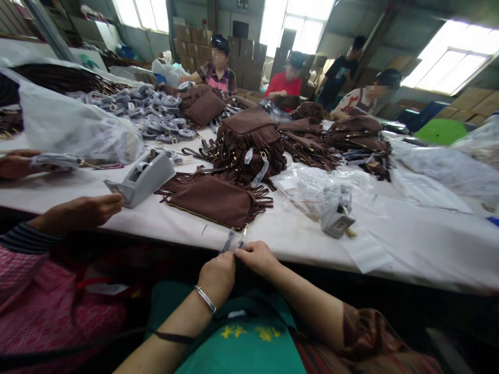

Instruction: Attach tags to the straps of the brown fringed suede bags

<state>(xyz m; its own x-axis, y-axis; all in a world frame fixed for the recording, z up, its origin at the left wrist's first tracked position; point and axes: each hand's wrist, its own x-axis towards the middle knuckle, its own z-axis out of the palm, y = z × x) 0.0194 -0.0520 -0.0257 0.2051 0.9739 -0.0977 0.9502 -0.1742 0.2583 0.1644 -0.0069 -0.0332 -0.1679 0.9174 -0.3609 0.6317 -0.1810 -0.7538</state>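
At the table's front edge, my left hand and my right hand meet with fingers pinched on a short strap in pale plastic wrapping. A gold clasp joins the strap to a brown fringed bag, which lies flat on the table just beyond my hands. Its gold zipper runs along the near side. My fingertips cover the strap's lower end. Right behind this bag rises a pile of similar brown fringed bags with plastic-wrapped metal parts.
A co-worker's hand at left touches a grey tape dispenser. Another tape dispenser stands at right beside clear plastic bags. Bundled grey straps cover the back left of the white table. Several people work across it.
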